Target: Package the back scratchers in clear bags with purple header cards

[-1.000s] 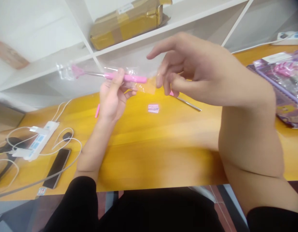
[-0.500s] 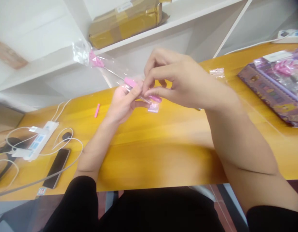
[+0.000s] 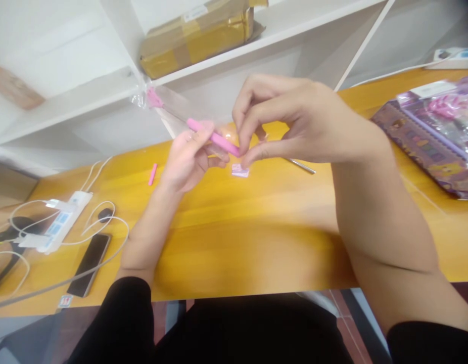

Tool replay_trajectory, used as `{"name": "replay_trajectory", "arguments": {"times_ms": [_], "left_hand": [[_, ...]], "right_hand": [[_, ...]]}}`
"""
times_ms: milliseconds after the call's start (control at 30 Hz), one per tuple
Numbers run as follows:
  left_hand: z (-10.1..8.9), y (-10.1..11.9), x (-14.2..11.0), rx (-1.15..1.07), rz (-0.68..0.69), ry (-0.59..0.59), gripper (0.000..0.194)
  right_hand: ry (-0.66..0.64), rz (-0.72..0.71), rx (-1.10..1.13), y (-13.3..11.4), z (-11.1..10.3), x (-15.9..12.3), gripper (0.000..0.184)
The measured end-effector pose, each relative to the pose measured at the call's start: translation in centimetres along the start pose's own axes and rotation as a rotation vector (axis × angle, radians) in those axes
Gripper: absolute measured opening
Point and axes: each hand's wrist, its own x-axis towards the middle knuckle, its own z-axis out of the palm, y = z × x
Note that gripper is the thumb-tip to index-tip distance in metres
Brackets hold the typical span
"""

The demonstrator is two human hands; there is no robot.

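Note:
Between my two hands runs a pink rod [image 3: 225, 143], slanting down to the right. My left hand [image 3: 190, 155] is closed on it, thumb on top, together with a clear plastic sleeve [image 3: 177, 103]. A thin stem with a pink end piece [image 3: 154, 97] shows at the sleeve's far upper end. With thumb and fingertips my right hand [image 3: 285, 119] pinches the rod's lower right tip. A small purple-and-white packet [image 3: 240, 171] lies just below the fingertips. To the right, partly behind my right hand, is a thin metal rod [image 3: 302, 166].
A short pink stick [image 3: 152, 174] lies left on the wooden table [image 3: 234, 242]. Further left are a power strip [image 3: 63, 222] with cables and a phone [image 3: 90, 264]. A purple patterned pouch [image 3: 419, 146] with plastic-wrapped items sits right. Behind, a cardboard box [image 3: 203, 38] rests on a shelf.
My right hand has moved slightly right and now grips the pink rod's tip. More of the rod shows between my hands. The sleeve's far end has shifted a little right and down.

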Motion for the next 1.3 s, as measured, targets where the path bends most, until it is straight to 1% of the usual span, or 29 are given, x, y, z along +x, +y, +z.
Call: {"name": "replay_trajectory", "arguments": {"times_ms": [67, 133, 200, 267, 367, 500, 600, 700, 800, 833, 900, 1000, 1100, 1200, 1300], "left_hand": [[-0.1, 0.0, 0.1, -0.018, 0.012, 0.019, 0.040], [0.0, 0.1, 0.1, -0.026, 0.009, 0.022, 0.039], [0.2, 0.1, 0.0, -0.026, -0.007, -0.008, 0.037], [0.4, 0.0, -0.2, -0.019, -0.026, -0.041, 0.035], [0.4, 0.0, -0.3, -0.014, -0.034, -0.061, 0.038], [0.1, 0.1, -0.2, -0.021, -0.038, -0.026, 0.042], [0.2, 0.0, -0.2, -0.037, -0.045, -0.041, 0.040], [0.6, -0.3, -0.3, -0.032, -0.041, -0.064, 0.043], [0.8, -0.3, -0.4, 0.017, -0.024, -0.024, 0.047], [0.8, -0.2, -0.4, 0.030, -0.015, -0.015, 0.048], [0.7, -0.1, -0.5, 0.028, 0.007, -0.032, 0.046], [0.5, 0.0, -0.6, 0.010, 0.021, -0.135, 0.041], [0.4, -0.4, -0.6, 0.046, 0.080, -0.216, 0.051], [0.5, -1.0, -0.6, 0.108, 0.168, -0.210, 0.059], [0.4, -1.4, -0.6, 0.149, 0.161, -0.183, 0.053]], "right_hand": [[-0.031, -0.038, 0.004, 0.1, -0.2, -0.2, 0.028], [-0.018, -0.048, -0.023, 0.0, -0.3, -0.3, 0.026], [0.025, -0.049, -0.058, -0.1, -0.2, -0.2, 0.027], [0.034, -0.043, -0.059, -0.1, 0.1, 0.0, 0.028], [-0.007, -0.036, -0.045, 0.0, 0.3, 0.1, 0.024], [-0.075, -0.054, -0.042, -0.1, -0.1, -0.2, 0.023], [-0.032, -0.023, -0.072, -0.4, -0.2, -0.3, 0.023], [-0.022, -0.054, -0.050, -0.4, 0.2, 0.0, 0.024], [-0.002, -0.079, -0.053, -0.3, 0.7, 0.2, 0.024], [0.006, -0.073, -0.055, -0.3, 0.8, 0.2, 0.025], [0.006, -0.039, -0.048, -0.4, 0.9, 0.2, 0.026], [0.001, 0.034, -0.045, -0.6, 1.0, 0.1, 0.025], [0.020, 0.094, -0.048, -0.6, 1.2, 0.0, 0.024], [0.003, 0.129, -0.034, -0.4, 1.3, 0.0, 0.021], [-0.018, 0.157, -0.019, -0.3, 1.5, 0.1, 0.020]]}}
